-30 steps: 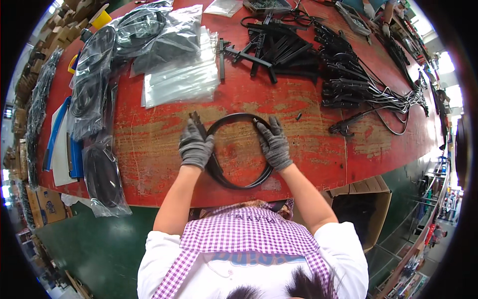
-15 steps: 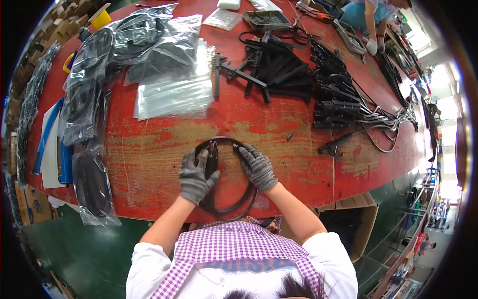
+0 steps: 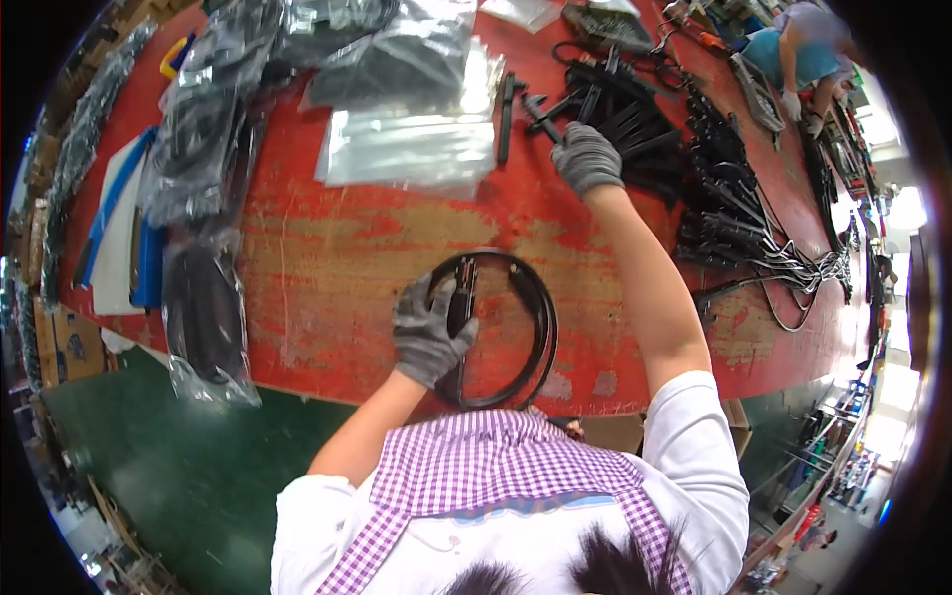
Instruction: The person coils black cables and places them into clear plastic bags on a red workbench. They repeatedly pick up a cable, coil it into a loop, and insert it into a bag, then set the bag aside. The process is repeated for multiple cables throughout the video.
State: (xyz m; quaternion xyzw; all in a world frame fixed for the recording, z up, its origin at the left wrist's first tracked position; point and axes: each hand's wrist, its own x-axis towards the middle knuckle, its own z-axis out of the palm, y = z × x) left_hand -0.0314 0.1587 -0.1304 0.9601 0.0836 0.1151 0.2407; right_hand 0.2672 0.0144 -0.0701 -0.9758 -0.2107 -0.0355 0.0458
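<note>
On the near part of the table lies a coiled black cable [image 3: 541,307] with a thick, dark, elongated part [image 3: 459,302] along its left side. My left hand [image 3: 430,335], in a grey glove, is closed round that part and the coil's left edge. My right hand [image 3: 589,161], gloved alike, reaches far forward to a pile of black strips [image 3: 640,134]. Its fingers are closed at the near end of a black bar-like piece [image 3: 542,117] with a wider far end. The fingertips are partly hidden. Another straight black strip [image 3: 507,119] lies to its left.
Clear plastic bags [image 3: 407,149] are stacked ahead, with bagged black cables [image 3: 205,307] on the left beside a blue-and-white folder [image 3: 121,228]. Bundled black cables [image 3: 719,213] lie at right. A co-worker [image 3: 793,59] stands at the far right near a grey tray [image 3: 756,91].
My right hand has left the coil and moved forward to the black strips, closing on one piece. My left hand stays on the coil. The view has shifted, so the table appears displaced.
</note>
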